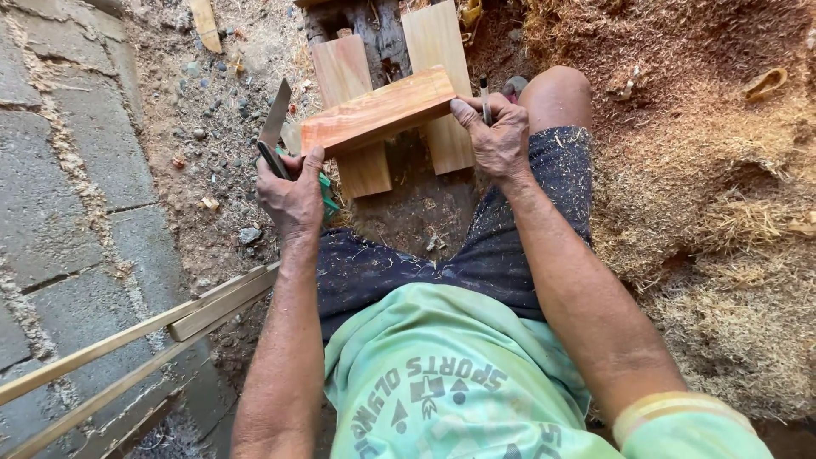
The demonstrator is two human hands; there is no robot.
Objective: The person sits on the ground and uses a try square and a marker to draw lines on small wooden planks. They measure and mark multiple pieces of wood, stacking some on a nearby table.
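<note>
- Green shirt (450, 382) at the bottom, nearest the camera; dark shorts (442, 263) just beyond it, flecked with sawdust.
- Pale wood slats (127, 348) lie left of the shirt, running diagonally over the paving stones (59, 170).
- Left forearm rises from the bottom edge toward the board; right forearm comes in from the lower right.
- Left hand (293, 197) closed at the board's left end, thumb up against its corner; same hand grips a dark handle with a green part (326, 191) showing under the fingers.
- Metal blade (274, 119) sticks up and away from the left hand, just left of the board, tilted.
- Board (378, 113): reddish wood, flat rectangle, held between both hands above the ground, tilted with the right end higher and farther.
- Right hand (495, 136) closed on the board's right end, fingers curled on the end face; a pencil (485, 100) is pinched in this hand too, upright, tip up.
- Bare knee (557, 95) just right of the right hand.
- Two wood planks (438, 51) lie under and beyond the board, side by side, running away from the camera; the left one (344, 72) is redder.
- Dark log (374, 34) between the planks, beyond the board.
- Sawdust pile (705, 170) well right of the board, fills the right side.
- Dirt with pebbles (212, 110) left of the board; a small wood offcut (205, 24) at far top left.
</note>
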